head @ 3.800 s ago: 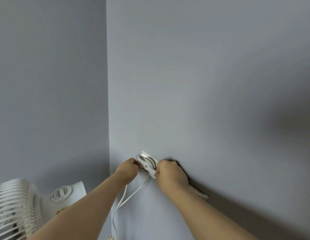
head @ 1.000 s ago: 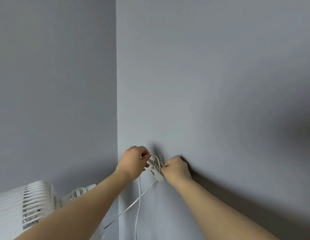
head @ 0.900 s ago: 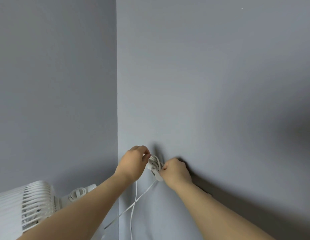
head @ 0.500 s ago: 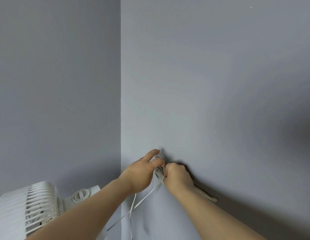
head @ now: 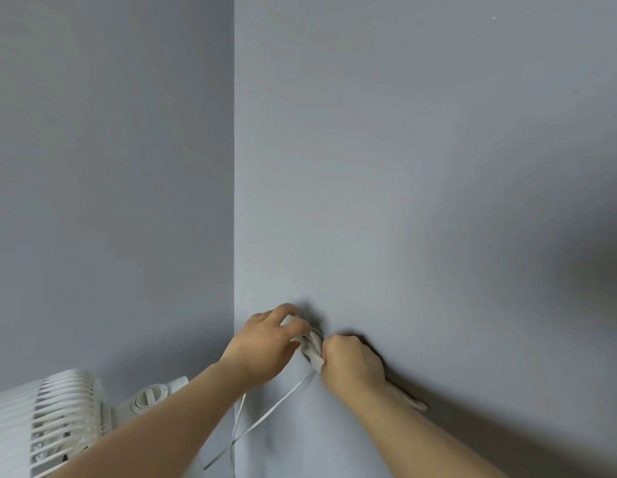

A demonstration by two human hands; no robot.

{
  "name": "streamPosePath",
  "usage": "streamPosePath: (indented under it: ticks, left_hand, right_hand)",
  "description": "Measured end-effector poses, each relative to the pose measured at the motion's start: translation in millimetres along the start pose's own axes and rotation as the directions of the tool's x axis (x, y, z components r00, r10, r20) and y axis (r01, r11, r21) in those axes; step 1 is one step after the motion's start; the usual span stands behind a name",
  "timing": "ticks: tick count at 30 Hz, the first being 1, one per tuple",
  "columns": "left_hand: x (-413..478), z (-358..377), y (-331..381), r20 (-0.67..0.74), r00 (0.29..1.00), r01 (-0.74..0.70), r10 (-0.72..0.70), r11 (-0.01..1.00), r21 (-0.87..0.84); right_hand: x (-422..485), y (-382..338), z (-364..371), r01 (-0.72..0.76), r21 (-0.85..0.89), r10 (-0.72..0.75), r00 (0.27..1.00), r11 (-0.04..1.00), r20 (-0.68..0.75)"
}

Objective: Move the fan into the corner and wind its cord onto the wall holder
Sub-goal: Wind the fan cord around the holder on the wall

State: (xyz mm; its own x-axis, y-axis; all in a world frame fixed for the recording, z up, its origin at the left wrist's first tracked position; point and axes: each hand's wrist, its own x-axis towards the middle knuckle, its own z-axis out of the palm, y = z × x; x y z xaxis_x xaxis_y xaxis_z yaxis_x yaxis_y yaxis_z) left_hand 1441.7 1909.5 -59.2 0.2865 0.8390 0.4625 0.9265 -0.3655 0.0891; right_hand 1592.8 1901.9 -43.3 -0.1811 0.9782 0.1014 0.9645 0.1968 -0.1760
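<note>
Wall holder point(head: 316, 362) holds cord point(head: 310, 340) (left hand point(head: 265, 346), right hand point(head: 350, 367) gripping).

Two grey walls point(head: 421, 167) meet in a vertical corner line left of centre. At lower centre, on the right-hand wall, both hands work at the white wall holder point(head: 316, 364), which is wrapped in coils of cord point(head: 310, 341). The left hand point(head: 265, 343) pinches the coils from the left. The right hand point(head: 352, 365) grips the cord at the holder's lower end, and a white piece point(head: 414, 404) sticks out past its wrist. Two strands hang crossed below. The white fan point(head: 41, 422) sits at lower left, its dial point(head: 149, 397) showing.
</note>
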Motion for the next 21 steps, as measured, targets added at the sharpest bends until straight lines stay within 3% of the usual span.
streamPosePath:
  ticks: [5, 10, 15, 21]
  left_hand:
    - [-0.7, -1.2, 4.0, 0.064, 0.991, 0.115, -0.115, 0.993, 0.004]
    - [7.5, 7.2, 4.4, 0.028, 0.976, 0.217, -0.217, 0.976, 0.002]
    - [14.8, 16.0, 5.2, 0.079, 0.951, 0.303, -0.298, 0.951, -0.06]
    - [25.2, 14.2, -1.7, 0.164, 0.943, 0.311, -0.291, 0.944, -0.111]
  right_hand:
    - [-3.1, -0.4, 0.9, 0.074, -0.131, -0.079, 0.996, 0.989, -0.033]
    - [1.1, -3.9, -2.9, 0.156, -0.271, -0.161, 0.987, 0.95, 0.004]
    - [6.8, 1.8, -6.4, 0.14, -0.262, -0.14, 0.99, 0.955, 0.016]
    - [9.9, 2.9, -3.7, 0.142, -0.267, -0.146, 0.989, 0.953, 0.007]
